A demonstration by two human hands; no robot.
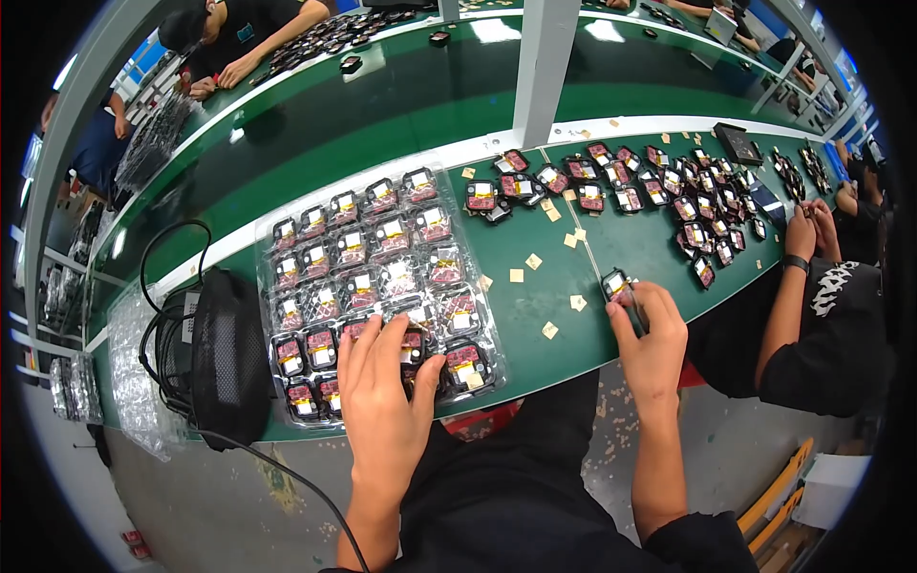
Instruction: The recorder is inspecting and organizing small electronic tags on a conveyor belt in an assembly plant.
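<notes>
A clear plastic blister tray (492, 353) lies on the green bench, its pockets filled with rows of small black square-framed modules with pinkish-red faces, white labels and yellow strips. Over its near rows rests my left hand (382, 392), open, fingers stretched and thumb apart. A module (413, 349) shows between that thumb and forefinger, seated among the others. Right of the tray, my right hand (652, 334) pinches one more black module (617, 285) by its edge, at the bench surface. The far fingers of this hand are partly hidden behind its thumb and forefinger.
A loose pile of similar modules (707, 205) spreads over the right of the bench, with small tan paper squares (517, 276) scattered about. Left stands a black mesh bag (229, 353) with a cable, beside stacked clear trays (143, 372). A grey post (544, 76) rises behind. A co-worker (821, 286) sits right.
</notes>
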